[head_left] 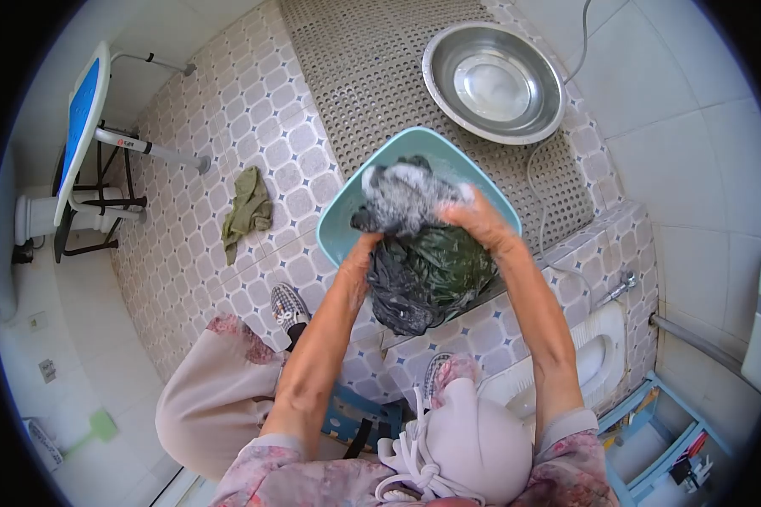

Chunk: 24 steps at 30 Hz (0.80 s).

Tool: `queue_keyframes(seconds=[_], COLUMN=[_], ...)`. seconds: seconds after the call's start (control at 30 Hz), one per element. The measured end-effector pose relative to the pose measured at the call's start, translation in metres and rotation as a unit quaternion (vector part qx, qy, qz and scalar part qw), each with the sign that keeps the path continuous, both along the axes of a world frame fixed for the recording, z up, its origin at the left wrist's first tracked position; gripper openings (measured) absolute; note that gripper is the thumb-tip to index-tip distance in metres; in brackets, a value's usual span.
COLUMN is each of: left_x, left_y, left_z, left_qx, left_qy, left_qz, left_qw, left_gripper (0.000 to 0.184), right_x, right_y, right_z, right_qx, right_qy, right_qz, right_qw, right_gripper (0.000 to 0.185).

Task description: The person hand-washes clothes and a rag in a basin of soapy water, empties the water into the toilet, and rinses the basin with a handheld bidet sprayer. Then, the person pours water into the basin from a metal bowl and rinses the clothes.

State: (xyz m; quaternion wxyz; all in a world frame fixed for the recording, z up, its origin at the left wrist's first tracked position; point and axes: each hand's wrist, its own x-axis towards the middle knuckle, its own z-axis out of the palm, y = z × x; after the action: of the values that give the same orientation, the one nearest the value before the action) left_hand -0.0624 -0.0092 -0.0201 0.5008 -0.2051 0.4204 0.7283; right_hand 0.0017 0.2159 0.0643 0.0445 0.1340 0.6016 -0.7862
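Note:
A teal plastic basin (334, 215) stands on the floor in front of me. In it lies a dark wet cloth covered in white suds (410, 198). My left hand (368, 245) grips the near left edge of this soapy cloth, its fingers partly hidden. On the right side, my right hand (473, 218) is closed on the same cloth, with foam around the fingertips. A wet dark green and black garment (431, 275) hangs in a bunch between my forearms, over the near side of the basin. Whether it is one piece with the soapy cloth I cannot tell.
A steel bowl (492, 84) rests on a perforated mat (355, 76) beyond the basin. An olive cloth (247, 211) lies on the tiles at left, near a blue-seated chair (83, 114). A squat toilet (596, 355) and a blue rack (651, 456) are at right.

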Motion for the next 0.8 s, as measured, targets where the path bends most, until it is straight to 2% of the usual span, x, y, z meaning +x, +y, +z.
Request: queue_keyframes(seconds=[0.03,0.07,0.1,0.13,0.27,0.33,0.4,0.47,0.57,0.67,0.7,0.73,0.77,0.8], left_x=[0.001,0.001,-0.015,-0.031,-0.106,-0.149,-0.191,-0.226,-0.264,-0.273,-0.26,-0.254,-0.261,-0.248], left_y=[0.008,0.012,0.013,0.015,0.02,0.026,0.034,0.045,0.066,0.078,0.073,0.073,0.063,0.051], left_z=[0.016,0.058,0.048,0.046,0.078,0.096,0.109,0.111,0.092,0.06,0.061,0.05,0.025,0.025], left_qx=[-0.011,-0.035,0.005,0.021,0.068,0.099,0.135,0.169,0.217,0.204,0.108,0.026,-0.063,-0.195], left_qy=[0.062,0.066,0.016,0.018,0.113,0.169,0.218,0.252,0.287,0.295,0.255,0.251,0.244,0.291], left_qz=[0.046,0.06,0.061,0.07,0.103,0.118,0.125,0.126,0.111,0.077,0.06,0.069,0.027,-0.013], left_qw=[0.997,0.995,0.998,0.997,0.986,0.974,0.958,0.945,0.926,0.93,0.959,0.965,0.967,0.937], left_gripper=[0.048,0.047,0.047,0.046,0.046,0.046,0.047,0.047,0.048,0.05,0.051,0.055,0.057,0.06], right_x=[-0.01,-0.016,-0.024,-0.034,-0.084,-0.109,-0.134,-0.149,-0.191,-0.208,-0.216,-0.221,-0.223,-0.225], right_y=[0.004,0.006,0.01,0.015,0.021,0.023,0.026,0.023,0.031,0.026,0.028,0.03,0.035,0.039], right_z=[0.011,0.023,0.043,0.065,0.127,0.164,0.173,0.181,0.138,0.091,0.067,0.032,-0.008,-0.033], right_qx=[-0.005,-0.013,0.011,0.038,0.095,0.061,0.094,0.115,0.153,0.328,0.295,0.359,0.421,0.48], right_qy=[0.035,0.065,0.064,0.066,0.199,0.221,0.304,0.328,0.356,0.258,0.228,0.209,0.192,0.178], right_qz=[0.013,0.023,0.044,0.064,0.045,0.028,0.004,-0.026,-0.059,-0.153,-0.103,-0.091,-0.079,-0.068], right_qw=[0.999,0.998,0.997,0.995,0.974,0.973,0.948,0.937,0.92,0.896,0.922,0.905,0.883,0.857], right_gripper=[0.058,0.054,0.05,0.047,0.045,0.048,0.047,0.045,0.045,0.045,0.05,0.051,0.052,0.053])
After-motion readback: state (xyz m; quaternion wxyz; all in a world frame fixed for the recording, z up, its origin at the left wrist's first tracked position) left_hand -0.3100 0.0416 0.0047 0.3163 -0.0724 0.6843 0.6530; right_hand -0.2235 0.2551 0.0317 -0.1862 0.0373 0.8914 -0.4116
